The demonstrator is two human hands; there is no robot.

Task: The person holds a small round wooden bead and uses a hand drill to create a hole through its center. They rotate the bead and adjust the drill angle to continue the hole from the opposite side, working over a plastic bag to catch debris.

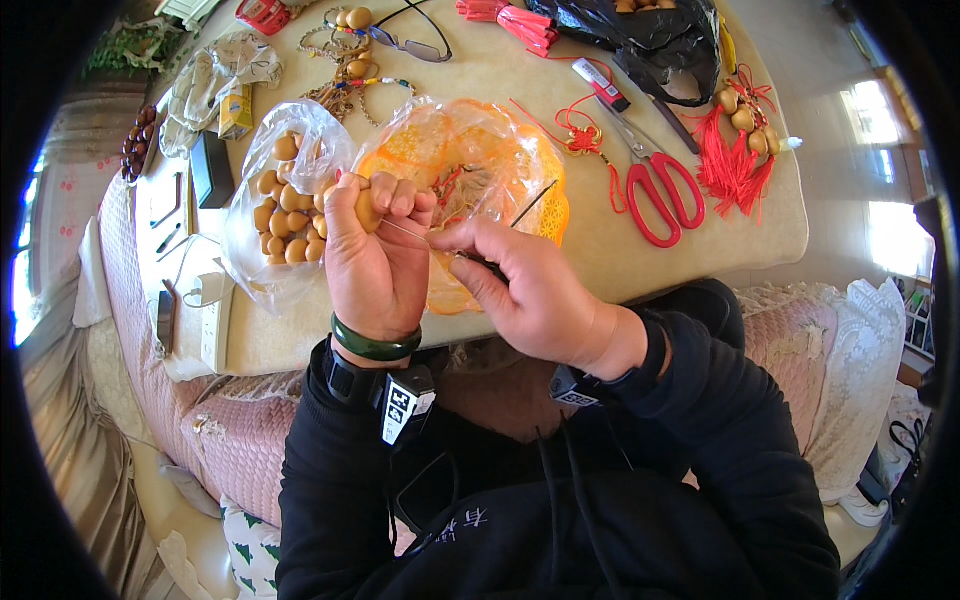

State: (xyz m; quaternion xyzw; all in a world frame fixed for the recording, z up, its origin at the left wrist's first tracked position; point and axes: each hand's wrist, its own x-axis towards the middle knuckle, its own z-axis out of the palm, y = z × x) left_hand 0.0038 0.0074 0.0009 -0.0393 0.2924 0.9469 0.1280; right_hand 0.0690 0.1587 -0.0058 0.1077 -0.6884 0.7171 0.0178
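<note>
My left hand (378, 260), with a dark green bangle at its wrist, is closed round a small brown gourd (368, 212). From the gourd a thin pale thread (404, 232) runs to the pinched fingers of my right hand (530, 285). That hand also grips a slim dark tool (533, 203); its tip points up and right, and its exact kind is hidden by my fingers. Just beyond both hands lies an orange openwork basket (405, 135) lined with clear plastic, with red and pale bits inside. Left of my left hand, a clear plastic bag (262, 283) holds several brown gourds (290, 198).
Red-handled scissors (655, 200), a marker-like tube (601, 84) and a red knotted cord (583, 140) lie to the right. Gourds with red tassels (738, 155) are near the right edge. Glasses (412, 42), bead strings (350, 90) and a black bag (650, 45) lie farther back. A white power strip (215, 330) is at left.
</note>
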